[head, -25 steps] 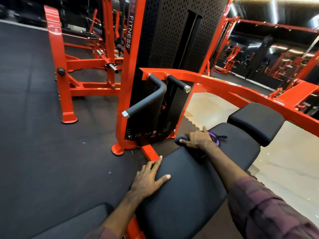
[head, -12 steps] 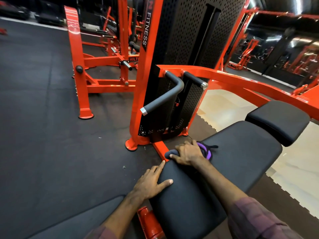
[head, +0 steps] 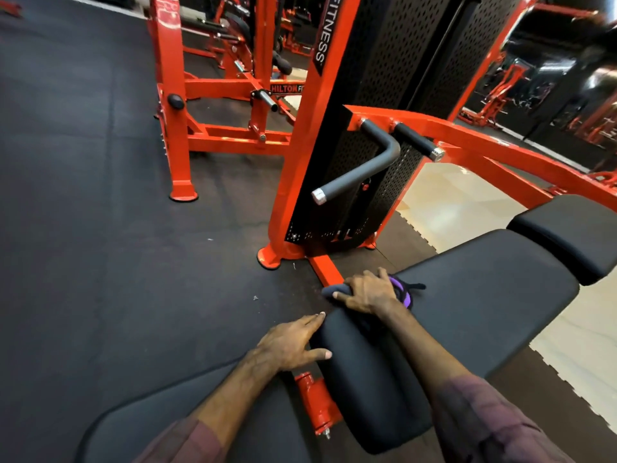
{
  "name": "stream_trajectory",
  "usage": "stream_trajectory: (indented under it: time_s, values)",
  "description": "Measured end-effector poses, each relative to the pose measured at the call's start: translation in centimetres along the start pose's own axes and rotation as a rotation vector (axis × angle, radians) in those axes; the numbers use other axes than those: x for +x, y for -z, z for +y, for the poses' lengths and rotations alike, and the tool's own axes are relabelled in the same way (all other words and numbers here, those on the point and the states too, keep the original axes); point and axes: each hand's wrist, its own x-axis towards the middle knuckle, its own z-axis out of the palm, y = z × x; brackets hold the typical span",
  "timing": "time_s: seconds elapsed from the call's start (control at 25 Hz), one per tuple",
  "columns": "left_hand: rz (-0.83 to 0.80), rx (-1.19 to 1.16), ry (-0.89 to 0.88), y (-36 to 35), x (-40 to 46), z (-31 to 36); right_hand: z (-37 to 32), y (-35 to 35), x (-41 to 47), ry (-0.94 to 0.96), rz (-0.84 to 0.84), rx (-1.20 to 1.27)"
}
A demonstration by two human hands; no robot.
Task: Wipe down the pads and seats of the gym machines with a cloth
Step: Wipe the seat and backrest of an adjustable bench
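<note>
A long black padded bench pad (head: 467, 295) runs from bottom centre up to the right. My right hand (head: 367, 290) grips a dark blue and purple cloth (head: 402, 292) and presses it on the pad's left edge. My left hand (head: 293, 342) lies with straight fingers against the pad's near left corner, thumb on the pad's side. A smaller black pad (head: 574, 235) sits beyond the long one at the right. Another black seat pad (head: 200, 412) shows at the bottom left under my left forearm.
An orange machine frame with a black perforated weight-stack cover (head: 384, 111) stands just ahead. Two grey handles (head: 360, 172) stick out from an orange arm (head: 500, 162) above the pad. An orange rack (head: 173, 111) stands at the left on black rubber flooring (head: 83, 212). Pale tiles (head: 450, 202) lie at the right.
My right hand has slid the cloth back along the pad's left edge toward me. My left hand has shifted from the pad's top to its near corner. The camera has moved forward and left.
</note>
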Motion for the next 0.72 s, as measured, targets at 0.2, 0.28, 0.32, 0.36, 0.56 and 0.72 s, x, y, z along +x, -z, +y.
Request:
stream_trajectory:
  time_s: [0.2,0.28,0.32,0.36,0.56,0.72]
  values:
    - [0.050,0.086,0.096,-0.8,-3.3,-2.0,-5.5,-2.4,-2.3,0.144,-0.009,-0.114]
    - [0.087,0.117,0.174,-0.6,-4.2,-2.5,-6.1,-2.6,-2.5,0.207,-0.009,-0.095]
    - [0.087,0.115,0.202,-0.4,-4.6,-2.7,-5.9,-1.9,-2.0,0.174,-0.017,-0.059]
    - [0.082,0.111,0.221,-0.3,-4.9,-2.9,-6.0,-1.5,-1.7,0.137,-0.033,-0.036]
    - [0.093,0.075,0.251,-0.5,-5.9,-3.3,-7.9,-5.7,-4.7,0.425,0.043,-0.210]
    - [0.077,0.082,0.226,-1.1,-5.7,-2.7,-9.5,-6.2,-6.6,0.321,0.080,-0.253]
